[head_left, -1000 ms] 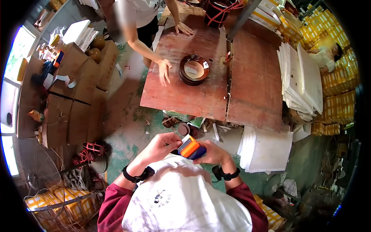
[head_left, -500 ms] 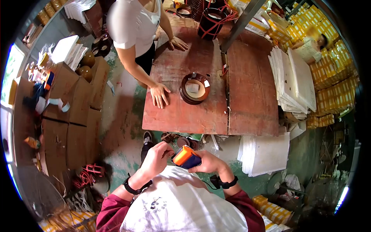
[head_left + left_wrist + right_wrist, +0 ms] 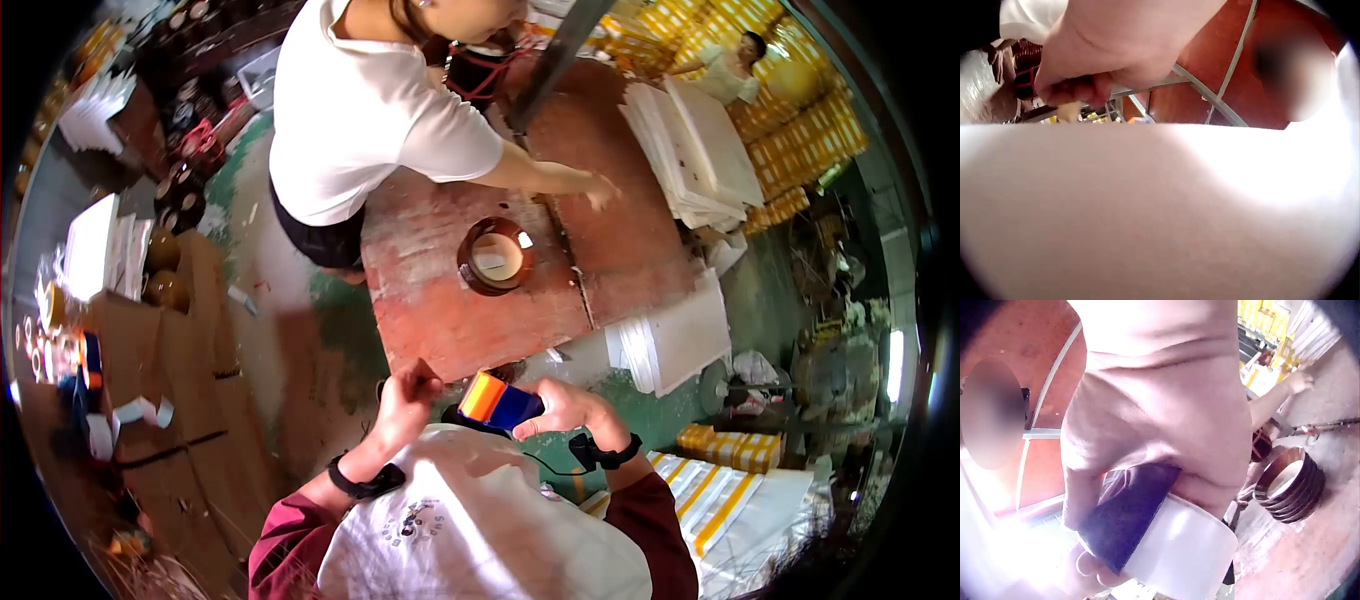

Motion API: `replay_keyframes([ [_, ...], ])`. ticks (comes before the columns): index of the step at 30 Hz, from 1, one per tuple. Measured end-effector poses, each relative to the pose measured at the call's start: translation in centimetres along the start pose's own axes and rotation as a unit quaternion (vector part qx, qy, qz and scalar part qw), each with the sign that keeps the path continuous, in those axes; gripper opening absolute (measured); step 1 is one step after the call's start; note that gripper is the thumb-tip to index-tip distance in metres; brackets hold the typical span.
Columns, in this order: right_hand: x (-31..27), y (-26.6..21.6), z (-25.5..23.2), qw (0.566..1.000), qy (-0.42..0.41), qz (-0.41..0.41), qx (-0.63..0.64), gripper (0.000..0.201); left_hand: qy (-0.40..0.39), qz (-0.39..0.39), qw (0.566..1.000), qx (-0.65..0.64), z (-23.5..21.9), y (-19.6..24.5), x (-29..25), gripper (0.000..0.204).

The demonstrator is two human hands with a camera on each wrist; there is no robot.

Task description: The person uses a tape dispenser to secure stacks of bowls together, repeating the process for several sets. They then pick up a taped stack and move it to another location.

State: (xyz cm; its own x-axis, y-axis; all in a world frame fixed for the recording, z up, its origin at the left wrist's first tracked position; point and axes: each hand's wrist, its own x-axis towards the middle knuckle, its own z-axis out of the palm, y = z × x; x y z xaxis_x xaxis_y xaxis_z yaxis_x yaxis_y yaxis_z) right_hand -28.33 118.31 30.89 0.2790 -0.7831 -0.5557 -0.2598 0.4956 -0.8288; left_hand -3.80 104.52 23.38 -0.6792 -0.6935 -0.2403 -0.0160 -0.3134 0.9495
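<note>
My right hand [image 3: 562, 408] grips an orange and dark-blue handheld block [image 3: 490, 402] in front of my chest. In the right wrist view the fingers curl over its dark-blue part [image 3: 1129, 515], beside a bright white face. To the left of the block and apart from it is my left hand [image 3: 403, 405], raised with its fingers curled. The left wrist view has a small tan piece [image 3: 1069, 112] right at the fingertips; I cannot tell whether they pinch it. On the red table [image 3: 450, 335] ahead, a stack of brown-rimmed bowls [image 3: 470, 262] has a pale slip inside.
A person in a white shirt [image 3: 350, 130] leans across the table's far left side, one arm [image 3: 550, 180] stretched over it. White foam sheets [image 3: 690, 150] stand at the right. Cardboard boxes [image 3: 180, 350] line the left; yellow-taped cartons [image 3: 800, 130] fill the back right.
My left hand has moved away from the block to the left. The person opposite has come closer and swung an arm right, over the table. My head view has turned.
</note>
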Motion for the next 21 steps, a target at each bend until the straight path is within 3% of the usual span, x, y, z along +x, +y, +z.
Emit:
replay_keyframes([
  [1,-0.6,-0.2,-0.1,1.0,0.009,-0.006,-0.018,0.055,-0.028,-0.051,0.998,0.033,-0.3,0.6,0.3,0.007],
  [7,-3.6,-0.1,-2.4,0.988,0.019,0.008,-0.151,0.062,-0.04,-0.028,0.997,0.06,2.8,0.8,1.1,0.009],
  [9,-5.1,-0.2,-3.1,0.985,0.048,-0.054,-0.156,0.06,-0.025,-0.005,0.995,0.092,4.5,1.2,1.1,0.009],
  [15,-6.6,4.3,-4.9,0.977,0.072,-0.099,-0.173,0.054,-0.052,-0.031,0.998,0.022,7.8,0.9,1.5,0.005],
  [18,-7.3,6.7,-5.7,0.98,0.06,-0.104,-0.16,0.044,-0.018,-0.025,0.999,0.044,10.2,0.1,0.8,0.013],
  [19,-7.6,7.2,-6.1,0.985,0.043,-0.094,-0.138,0.052,-0.01,-0.018,0.998,0.057,10.8,-0.6,0.8,0.028],
  [21,-8.1,8.0,-6.5,0.993,0.011,-0.071,-0.089,0.071,-0.017,-0.011,0.996,0.085,12.0,-0.9,0.8,0.031],
])
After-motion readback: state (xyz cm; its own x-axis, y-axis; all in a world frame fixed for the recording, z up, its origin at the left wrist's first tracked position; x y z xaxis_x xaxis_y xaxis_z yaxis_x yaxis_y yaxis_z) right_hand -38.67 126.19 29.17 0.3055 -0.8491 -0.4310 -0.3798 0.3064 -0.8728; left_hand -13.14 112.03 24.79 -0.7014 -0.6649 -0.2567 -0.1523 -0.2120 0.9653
